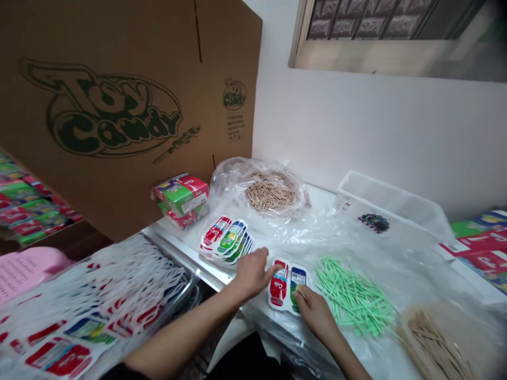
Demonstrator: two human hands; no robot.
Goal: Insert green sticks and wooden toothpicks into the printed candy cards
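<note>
My left hand point(252, 273) holds nothing; its thumb is stretched out toward the left edge of a two-part candy packet point(278, 287), apart from the index finger. The packet is red with "Cola" on one side and blue and green on the other. Over the packet's right side, my right hand point(317, 314) is closed in a pinch, with pale brown stick tips point(302, 291) showing at the fingers. Left of my left hand, a fanned stack of similar packets point(226, 240) lies on the table. Light green sticks point(352, 295) are heaped beside my right hand.
A clear bag of brown sticks point(271, 192) lies behind, near packed candy boxes point(182, 195) and a large cardboard carton point(130, 105). A translucent bin point(396, 203) stands back right. Brown sticks fill a tray point(439, 338) at front right. Many packets crowd a container point(99, 295) at left.
</note>
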